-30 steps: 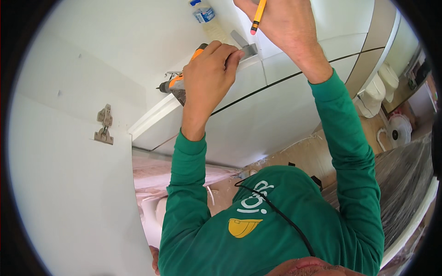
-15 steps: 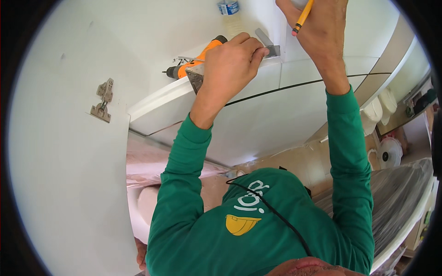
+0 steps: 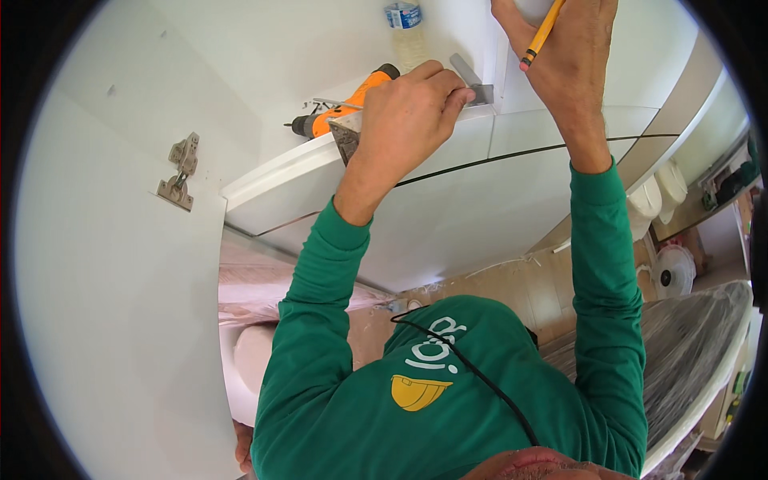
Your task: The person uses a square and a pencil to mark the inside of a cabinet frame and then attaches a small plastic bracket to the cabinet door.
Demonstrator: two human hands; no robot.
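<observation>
Long-sleeved green shirt (image 3: 448, 384): white and yellow chest emblem. Slim pencil (image 3: 542, 34): yellow-orange shaft, black tip. Power drill (image 3: 340, 112): orange body, black chuck. Flat metal square (image 3: 472, 80): grey. Cabinet panel (image 3: 432, 152): white. Door hinge (image 3: 180, 170): silver-grey.

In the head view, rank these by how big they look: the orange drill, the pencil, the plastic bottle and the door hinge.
1. orange drill
2. pencil, though partly hidden by the right hand
3. plastic bottle and door hinge look alike; unranked.

Orange drill (image 3: 346, 110), plastic bottle (image 3: 406, 32), metal hinge (image 3: 179, 171) on white door.
</observation>
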